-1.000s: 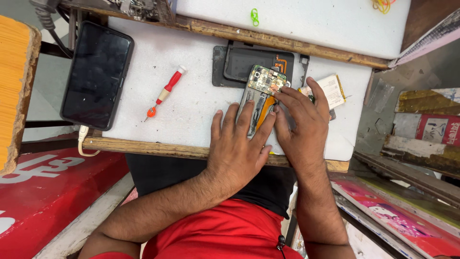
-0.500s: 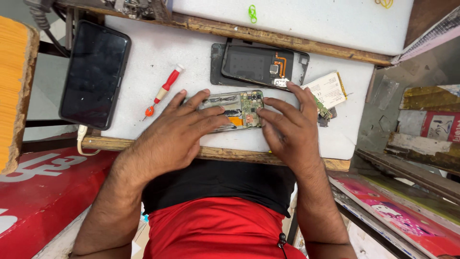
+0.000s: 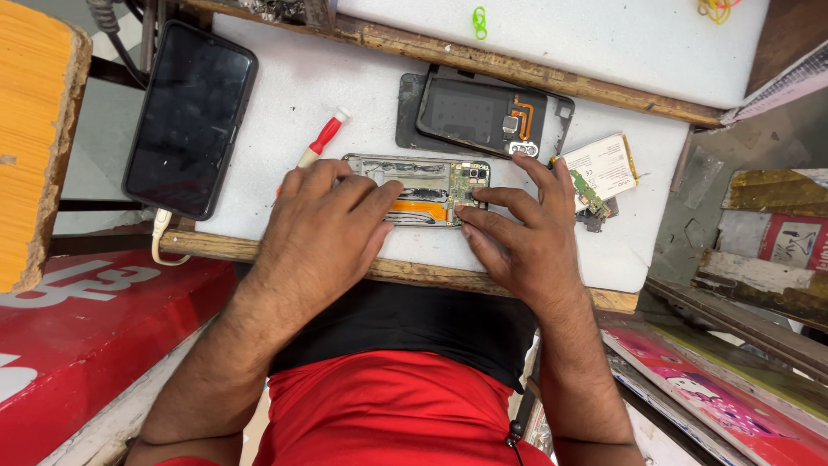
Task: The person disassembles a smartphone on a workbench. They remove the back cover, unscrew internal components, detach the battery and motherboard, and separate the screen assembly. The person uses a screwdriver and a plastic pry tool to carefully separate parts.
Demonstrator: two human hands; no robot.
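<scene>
Matt white foam mat [image 3: 285, 103], rough wooden edge [image 3: 414, 272], glossy black phone [image 3: 190, 116]

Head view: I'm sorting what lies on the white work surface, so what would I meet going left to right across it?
Black phone → red-handled screwdriver → opened phone frame under both hands → dark back cover → white battery.

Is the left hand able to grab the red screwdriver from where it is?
Probably yes. The left hand rests on the opened phone, and the red screwdriver lies just beyond its knuckles on the white mat. Nothing lies between them, so the way looks free.
</scene>
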